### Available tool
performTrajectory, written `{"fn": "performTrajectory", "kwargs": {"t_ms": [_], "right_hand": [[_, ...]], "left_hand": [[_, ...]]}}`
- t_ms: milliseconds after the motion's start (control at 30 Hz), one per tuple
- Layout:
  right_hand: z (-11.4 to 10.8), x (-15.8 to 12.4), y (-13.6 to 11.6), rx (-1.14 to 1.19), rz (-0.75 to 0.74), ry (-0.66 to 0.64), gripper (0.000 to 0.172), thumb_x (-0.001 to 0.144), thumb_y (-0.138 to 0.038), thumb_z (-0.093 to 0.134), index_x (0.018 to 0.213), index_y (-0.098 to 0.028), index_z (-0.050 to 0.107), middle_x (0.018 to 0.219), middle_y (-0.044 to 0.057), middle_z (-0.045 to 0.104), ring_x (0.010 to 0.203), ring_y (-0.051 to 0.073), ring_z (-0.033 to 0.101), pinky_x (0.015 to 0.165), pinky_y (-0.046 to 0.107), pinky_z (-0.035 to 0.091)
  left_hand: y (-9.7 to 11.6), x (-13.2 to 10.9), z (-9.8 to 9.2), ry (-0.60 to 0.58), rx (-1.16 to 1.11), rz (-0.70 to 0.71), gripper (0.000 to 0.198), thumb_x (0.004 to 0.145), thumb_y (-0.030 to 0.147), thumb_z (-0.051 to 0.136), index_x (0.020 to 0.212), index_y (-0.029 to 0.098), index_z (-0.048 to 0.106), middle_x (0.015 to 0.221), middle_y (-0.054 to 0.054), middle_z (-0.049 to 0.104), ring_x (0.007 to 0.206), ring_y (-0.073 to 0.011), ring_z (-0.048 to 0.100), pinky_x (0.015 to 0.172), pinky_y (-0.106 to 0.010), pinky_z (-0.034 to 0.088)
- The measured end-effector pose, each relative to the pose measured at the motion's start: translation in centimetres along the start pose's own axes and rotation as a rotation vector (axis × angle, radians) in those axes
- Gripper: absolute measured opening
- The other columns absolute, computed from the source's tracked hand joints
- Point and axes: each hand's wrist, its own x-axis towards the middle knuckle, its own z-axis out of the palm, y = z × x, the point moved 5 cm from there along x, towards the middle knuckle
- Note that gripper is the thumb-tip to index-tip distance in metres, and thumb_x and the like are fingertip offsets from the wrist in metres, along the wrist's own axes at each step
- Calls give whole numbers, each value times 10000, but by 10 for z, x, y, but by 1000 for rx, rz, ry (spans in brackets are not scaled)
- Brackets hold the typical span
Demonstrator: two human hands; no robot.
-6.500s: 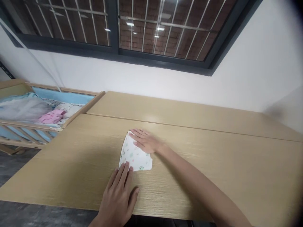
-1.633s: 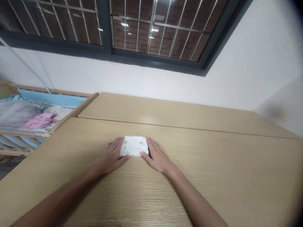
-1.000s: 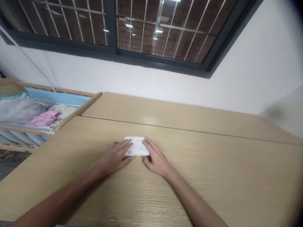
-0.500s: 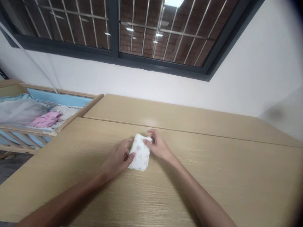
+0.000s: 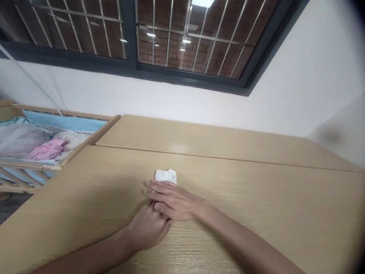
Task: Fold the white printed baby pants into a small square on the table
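Note:
A small folded white cloth (image 5: 165,176) with faint prints lies on the wooden tabletop, its far end showing beyond my fingers. My right hand (image 5: 173,199) rests flat across the nearer part of the cloth, fingers stretched out to the left, and hides most of it. Just below and partly under it is my left hand (image 5: 151,224), closed with its fingers curled. The left fingertips are covered, so what they grip at the cloth's near end is hidden.
A wooden cot (image 5: 105,129) with blue lining stands at the left, holding pink clothing (image 5: 49,148) and pale bedding. Behind the tabletop (image 5: 256,213) runs a second wooden surface (image 5: 216,140) against the white wall, below a barred window (image 5: 182,42).
My right hand has left the cloth's far right corner and now lies flat over it. My left hand has moved nearer me and curled closed. The view has shifted slightly.

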Motion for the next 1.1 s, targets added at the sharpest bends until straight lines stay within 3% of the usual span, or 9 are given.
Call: {"fn": "performTrajectory", "kwargs": {"t_ms": [100, 200, 367, 467, 600, 700, 767, 867, 1100], "right_hand": [[4, 0, 24, 22, -2, -15, 494, 1101, -412, 381, 1593, -381, 355, 1635, -32, 376, 1541, 201, 302, 1287, 457, 230], [-5, 5, 63, -21, 74, 17, 515, 1097, -461, 375, 1603, -377, 326, 1666, -44, 288, 1565, 206, 227, 1306, 472, 161], [-14, 12, 103, -64, 206, 18, 622, 1096, -553, 241, 1633, -243, 284, 1690, 25, 229, 1580, 199, 169, 1315, 444, 124], [-8, 8, 105, -88, 235, 64, 668, 1090, -575, 203, 1640, -202, 267, 1699, 58, 216, 1584, 202, 167, 1311, 438, 135], [-1, 0, 100, -139, 294, 226, 638, 1089, -565, 236, 1629, -231, 300, 1691, 79, 277, 1565, 239, 246, 1280, 483, 212], [-1, -5, 95, -192, 277, 361, 538, 1080, -531, 353, 1500, -226, 493, 1568, 123, 466, 1458, 264, 412, 1208, 477, 329], [-2, -7, 92, -208, 268, 437, 435, 1060, -502, 443, 1311, -197, 625, 1354, 140, 601, 1283, 262, 542, 1110, 443, 425], [1, -9, 88, -207, 275, 509, 308, 1038, -445, 525, 1103, -179, 665, 1114, 119, 653, 1081, 249, 595, 1001, 411, 473], [15, -20, 67, -116, 426, 638, 164, 996, -340, 615, 1001, -176, 619, 1004, 96, 660, 1016, 243, 573, 921, 371, 463]], "left_hand": [[0, -1, 7, -13, 69, -7, 350, 993, 317, 431, 1125, 127, 693, 1081, -197, 744, 1037, -350, 710, 926, -528, 582], [-3, -3, 10, 31, 127, 8, 486, 993, 367, 448, 1318, 36, 593, 1317, -266, 653, 1269, -394, 612, 1061, -525, 524], [-9, -5, 15, 55, 77, -6, 544, 995, 396, 448, 1409, 50, 523, 1391, -264, 608, 1367, -389, 537, 1092, -526, 508], [-20, 0, 4, 62, -59, -26, 451, 1006, 382, 442, 1362, 145, 587, 1334, -185, 671, 1307, -328, 601, 1057, -478, 541], [-60, 7, -14, 59, -198, -287, 345, 1034, 395, 392, 958, 239, 690, 983, -74, 753, 941, -229, 709, 858, -369, 565], [-91, 5, -19, 64, -70, -521, 345, 996, 477, 440, 810, 229, 592, 827, -81, 685, 849, -261, 655, 797, -388, 500], [-102, 5, -16, 16, -54, -582, 345, 971, 518, 463, 809, 227, 554, 805, -85, 660, 842, -278, 636, 775, -387, 460], [-106, 8, -8, -69, -150, -546, 338, 968, 511, 452, 795, 230, 525, 801, -65, 658, 815, -256, 624, 743, -355, 418], [-93, 9, -13, -139, -271, -497, 251, 929, 424, 472, 789, 225, 533, 751, -44, 674, 690, -214, 609, 613, -315, 345]]}}
